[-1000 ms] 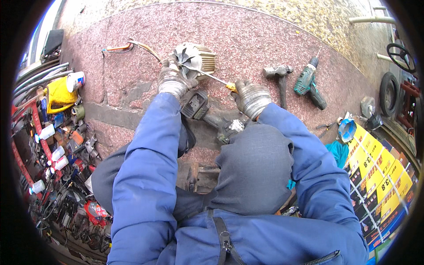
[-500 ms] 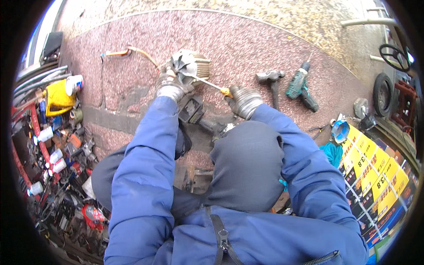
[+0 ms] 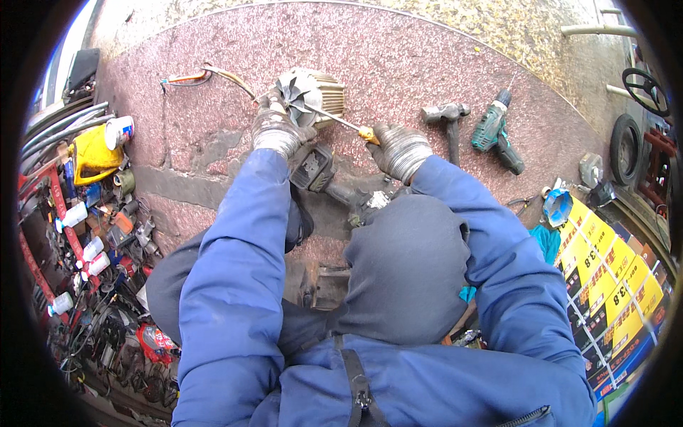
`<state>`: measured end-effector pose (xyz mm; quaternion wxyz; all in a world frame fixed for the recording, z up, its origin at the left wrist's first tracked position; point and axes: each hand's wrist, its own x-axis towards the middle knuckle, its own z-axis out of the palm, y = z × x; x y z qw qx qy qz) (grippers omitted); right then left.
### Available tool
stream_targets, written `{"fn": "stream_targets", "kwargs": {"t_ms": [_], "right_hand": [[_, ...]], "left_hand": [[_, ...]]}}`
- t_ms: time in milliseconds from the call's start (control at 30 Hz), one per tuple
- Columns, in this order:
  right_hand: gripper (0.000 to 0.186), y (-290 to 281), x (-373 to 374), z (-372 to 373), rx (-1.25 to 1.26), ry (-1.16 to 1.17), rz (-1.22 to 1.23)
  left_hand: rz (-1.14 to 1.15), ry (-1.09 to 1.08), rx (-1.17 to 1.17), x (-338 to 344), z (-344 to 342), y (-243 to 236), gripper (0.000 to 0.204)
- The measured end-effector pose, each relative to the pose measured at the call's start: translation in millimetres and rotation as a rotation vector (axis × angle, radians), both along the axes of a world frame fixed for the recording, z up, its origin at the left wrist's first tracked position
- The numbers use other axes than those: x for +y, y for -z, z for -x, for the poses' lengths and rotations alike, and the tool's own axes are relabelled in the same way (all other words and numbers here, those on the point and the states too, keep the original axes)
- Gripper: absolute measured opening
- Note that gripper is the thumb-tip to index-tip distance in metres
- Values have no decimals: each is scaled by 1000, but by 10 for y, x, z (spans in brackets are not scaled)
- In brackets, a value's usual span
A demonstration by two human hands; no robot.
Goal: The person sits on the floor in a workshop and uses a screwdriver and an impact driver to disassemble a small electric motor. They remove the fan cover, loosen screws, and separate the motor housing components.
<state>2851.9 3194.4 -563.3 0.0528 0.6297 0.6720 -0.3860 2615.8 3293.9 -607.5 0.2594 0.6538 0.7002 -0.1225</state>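
An electric motor (image 3: 330, 98) with a ribbed, pale metal body lies on the reddish ground, its dark bladed fan (image 3: 293, 98) facing me on the left. Gripping its near left side by the fan is my gloved left hand (image 3: 276, 135), fingers closed. My gloved right hand (image 3: 402, 151) is wrapped around the yellow handle of a screwdriver (image 3: 366, 134). The metal shaft slants up and left, its tip against or behind the fan blades; the exact contact is hidden. From the motor's left side runs a cable (image 3: 235, 77) ending in coloured wires.
Right of my right hand lie a hammer (image 3: 448, 117) and a green cordless drill (image 3: 492, 132). A dark power tool (image 3: 320, 174) rests before my knees. Tools, bottles and a yellow container (image 3: 96, 158) crowd the left. Yellow boxes (image 3: 615, 274) stand at right.
The view has shifted slightly, and the fan blades show more sharply. Both hands keep their grips, with the screwdriver still reaching the fan.
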Motion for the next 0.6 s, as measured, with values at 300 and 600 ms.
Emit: {"fn": "stream_targets", "kwargs": {"t_ms": [300, 600], "right_hand": [[31, 98, 21, 4, -22, -9, 87], [31, -184, -77, -94, -89, -25, 61]], "left_hand": [[-89, 68, -198, -36, 60, 89, 114], [325, -1082, -1223, 5, 11, 242, 60]]}}
